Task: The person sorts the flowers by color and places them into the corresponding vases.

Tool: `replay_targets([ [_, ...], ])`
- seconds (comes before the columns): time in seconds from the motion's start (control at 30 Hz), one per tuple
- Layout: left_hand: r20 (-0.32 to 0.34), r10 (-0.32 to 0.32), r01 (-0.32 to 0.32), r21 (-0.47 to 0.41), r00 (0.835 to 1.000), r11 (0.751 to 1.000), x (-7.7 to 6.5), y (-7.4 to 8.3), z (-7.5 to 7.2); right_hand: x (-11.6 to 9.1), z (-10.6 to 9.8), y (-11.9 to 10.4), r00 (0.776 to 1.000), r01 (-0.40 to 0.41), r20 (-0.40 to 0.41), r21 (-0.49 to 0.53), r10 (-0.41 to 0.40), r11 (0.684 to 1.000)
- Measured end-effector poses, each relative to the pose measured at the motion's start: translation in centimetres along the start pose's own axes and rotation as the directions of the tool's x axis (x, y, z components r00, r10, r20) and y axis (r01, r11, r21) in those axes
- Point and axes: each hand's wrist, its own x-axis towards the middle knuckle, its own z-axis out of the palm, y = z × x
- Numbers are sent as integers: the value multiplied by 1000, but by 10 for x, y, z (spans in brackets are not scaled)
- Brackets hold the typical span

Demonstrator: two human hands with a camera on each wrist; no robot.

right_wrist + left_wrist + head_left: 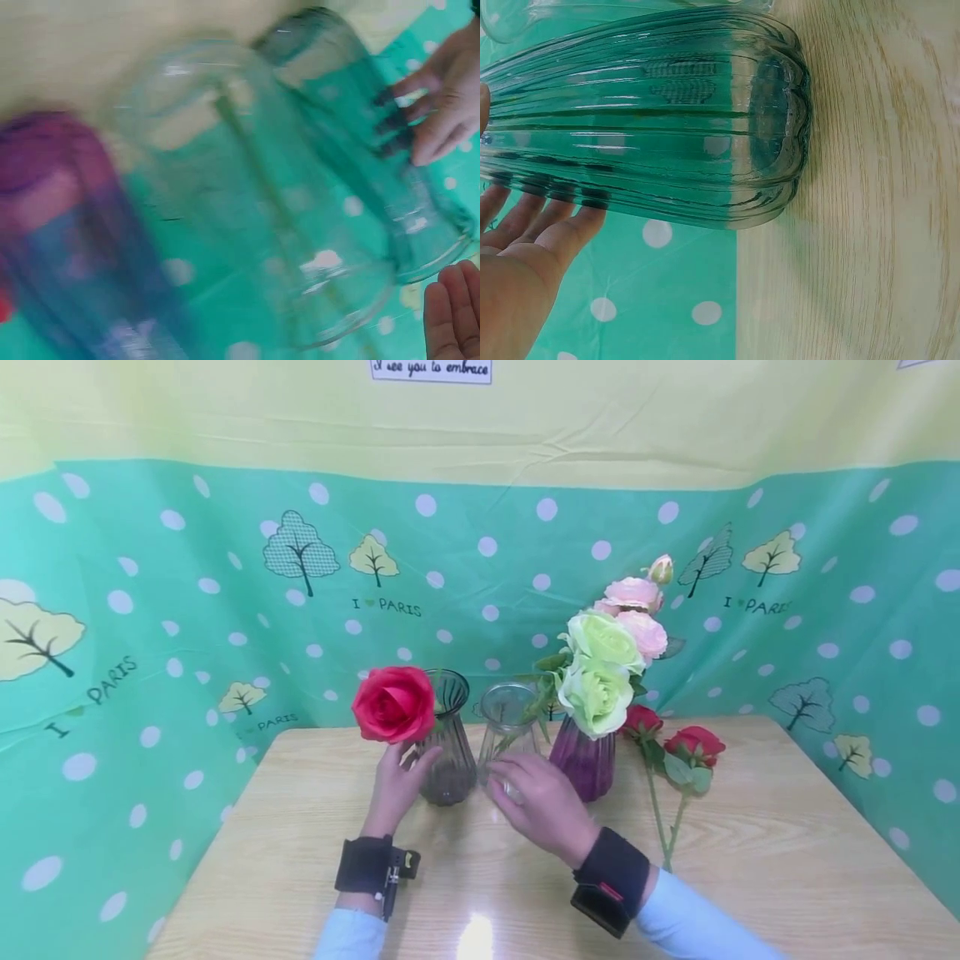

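My left hand [397, 781] holds the grey ribbed glass vase [450, 768], thumb in front and fingers along its far side. A large red rose [393, 703] leans left over that vase's rim, above the hand. In the left wrist view, a thin green stem line shows through the glass. My right hand [543, 802], fingers loosely bent and holding nothing, is in front of the clear glass vase [510, 706]. In the right wrist view, its fingers [450, 307] look extended and a green stem [259, 172] slants inside the clear vase. Light green roses [600, 681] lean to the right.
A purple vase [585, 764] stands to the right, below the green roses, with pink roses [637, 618] rising behind them. Two red roses [696, 745] lie on the wooden table [787, 843] further right. A green dotted cloth [450, 543] hangs behind the table.
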Motion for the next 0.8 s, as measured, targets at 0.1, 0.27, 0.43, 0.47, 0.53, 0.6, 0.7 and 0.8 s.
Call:
replay_targets([
  [0.1,-6,5,-5,-7,1000,1000,1,-4,1,-20,-9,15,999,-41,-26,-17,40,999],
  [0.27,-4,3,-3,-17,1000,1000,0,-2,0,-48,-32,44,990,-129,-65,-66,125,989],
  [0.43,0,-6,6,-13,1000,1000,1,0,0,-74,-66,75,933,-360,-72,-119,353,925],
  [0.47,-1,-7,7,-11,1000,1000,1,0,-1,-78,-73,82,905,-425,-71,-127,419,896],
  [0.53,0,-8,8,-10,1000,1000,1,0,-1,-87,-84,95,832,-553,-50,-133,552,822],
  [0.6,0,-15,15,-8,1000,1000,2,0,-1,-95,-92,107,741,-665,2,-136,672,734],
  [0.7,1,-23,23,-4,1000,1000,2,-1,-1,-107,-98,123,609,-769,123,-149,783,622],
  [0.8,4,-28,28,1,1000,1000,2,-3,0,-117,-96,135,488,-836,236,-151,840,528],
])
